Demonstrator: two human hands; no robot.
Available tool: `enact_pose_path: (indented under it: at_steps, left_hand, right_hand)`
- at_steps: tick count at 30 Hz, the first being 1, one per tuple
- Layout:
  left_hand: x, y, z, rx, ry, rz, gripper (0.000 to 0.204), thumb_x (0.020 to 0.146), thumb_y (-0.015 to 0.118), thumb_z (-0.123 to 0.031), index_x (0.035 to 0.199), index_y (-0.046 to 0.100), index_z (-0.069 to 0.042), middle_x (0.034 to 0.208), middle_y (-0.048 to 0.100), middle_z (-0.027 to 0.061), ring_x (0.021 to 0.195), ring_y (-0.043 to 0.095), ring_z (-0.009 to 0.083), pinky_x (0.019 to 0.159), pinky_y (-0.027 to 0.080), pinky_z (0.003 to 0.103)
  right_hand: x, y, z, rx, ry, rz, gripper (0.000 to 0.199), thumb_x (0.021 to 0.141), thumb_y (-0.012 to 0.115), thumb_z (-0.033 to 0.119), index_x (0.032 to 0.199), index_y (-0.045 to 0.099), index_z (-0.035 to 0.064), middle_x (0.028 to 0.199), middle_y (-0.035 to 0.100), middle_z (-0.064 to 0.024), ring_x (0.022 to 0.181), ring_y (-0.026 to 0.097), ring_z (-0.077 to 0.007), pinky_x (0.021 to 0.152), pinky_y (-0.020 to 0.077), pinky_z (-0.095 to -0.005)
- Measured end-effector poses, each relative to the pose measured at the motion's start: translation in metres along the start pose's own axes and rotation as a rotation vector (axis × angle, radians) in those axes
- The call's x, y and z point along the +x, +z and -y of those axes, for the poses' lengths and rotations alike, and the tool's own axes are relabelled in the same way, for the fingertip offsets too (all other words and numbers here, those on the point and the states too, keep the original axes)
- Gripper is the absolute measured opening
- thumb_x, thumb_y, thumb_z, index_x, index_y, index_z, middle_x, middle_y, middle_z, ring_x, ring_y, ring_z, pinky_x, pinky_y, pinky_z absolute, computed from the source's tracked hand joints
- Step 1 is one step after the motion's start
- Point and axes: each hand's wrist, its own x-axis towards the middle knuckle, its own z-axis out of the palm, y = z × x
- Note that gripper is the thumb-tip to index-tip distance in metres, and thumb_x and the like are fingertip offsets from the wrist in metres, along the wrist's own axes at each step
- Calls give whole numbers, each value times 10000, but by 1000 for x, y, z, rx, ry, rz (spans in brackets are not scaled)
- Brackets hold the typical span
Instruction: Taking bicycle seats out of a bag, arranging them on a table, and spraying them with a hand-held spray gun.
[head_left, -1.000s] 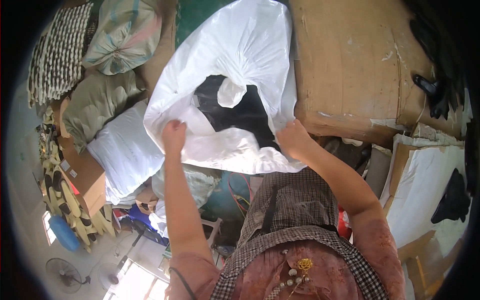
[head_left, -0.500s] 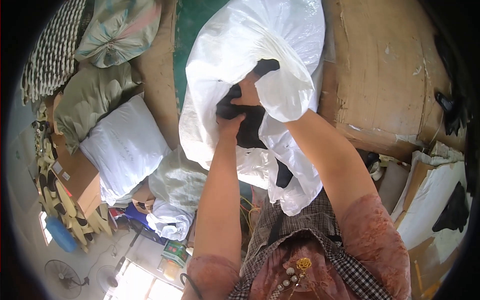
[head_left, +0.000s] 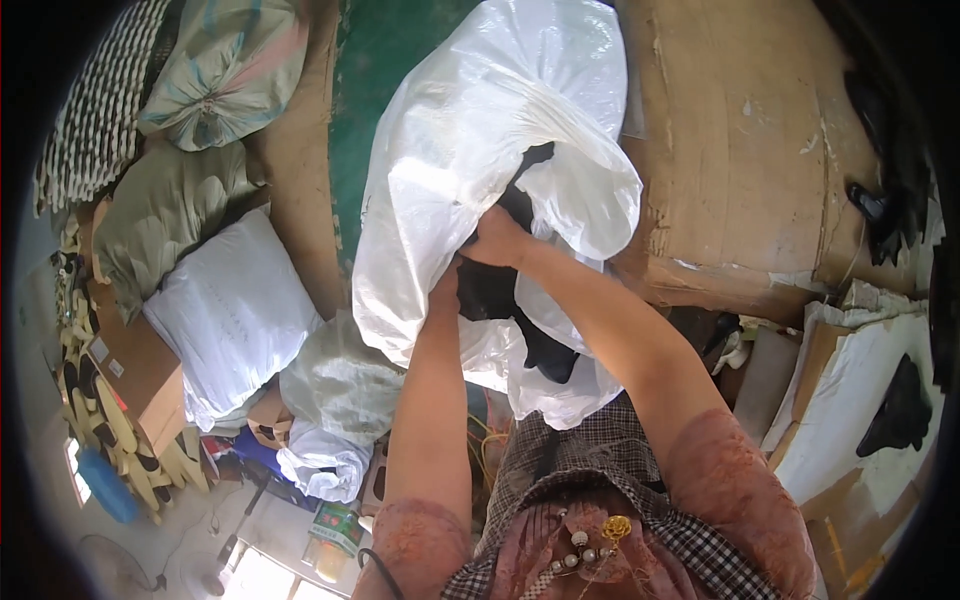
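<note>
A large white plastic woven sack (head_left: 430, 170) lies in front of me with its mouth open towards me. Black, soft-looking pieces (head_left: 490, 290) show inside; some resemble gloves, but I cannot make out their exact kind. One dark piece (head_left: 545, 355) pokes out at the sack's near edge. My right hand (head_left: 497, 238) reaches into the mouth, fingers curled down against the black pieces. Just left of it, my left hand (head_left: 445, 292) is inside the sack too, its fingers mostly hidden by the plastic and the dark contents.
A cardboard-covered surface (head_left: 740, 150) spans the right, with black gloves (head_left: 880, 215) at its far edge. Left are a filled white sack (head_left: 235, 310), an olive sack (head_left: 180, 220), a tied sack (head_left: 225, 75) and a cardboard box (head_left: 135, 370). Beige-and-black gloves (head_left: 100, 410) hang further left.
My right hand has moved down and nearer to me within the sack mouth. The left hand has sunk lower behind the plastic. Dark pieces bulge further at the near edge.
</note>
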Motion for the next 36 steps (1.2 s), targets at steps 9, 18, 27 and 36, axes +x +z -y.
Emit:
enact_pose_path:
  at_steps: [9,18,27,36]
  left_hand:
    - [-140,32,-112,-507,143,133,507,936,495,-281,1383,331,-108,1369,397,48,1229,400,206,1017,356,333]
    - [-337,67,-200,-114,338,88,602,819,639,-160,1333,374,7,1321,451,95,1173,459,196,999,356,314]
    - [-542,291,-247,-223,622,652,452,767,681,-69,1179,514,14,1196,547,102,1069,537,192,967,396,327]
    - [-778,568,-183,113,1240,1206,916,622,655,3,1415,199,-50,1392,314,200,1289,332,301,1053,293,347]
  right_hand:
    - [-81,-56,87,126,-126,-151,439,678,714,146,1076,581,19,1044,609,-182,974,598,-335,828,478,-355]
    - [-232,-133,185,371,-234,-389,524,658,756,44,1122,514,16,1250,493,-220,1221,460,-315,966,386,-367]
    - [-471,-353,241,187,-373,-780,488,692,715,60,1140,524,27,1276,494,-182,1163,504,-260,951,391,-341]
    - [-814,-541,171,590,-259,-1437,453,759,637,24,1196,519,28,1107,596,-88,1004,579,-215,862,484,-361]
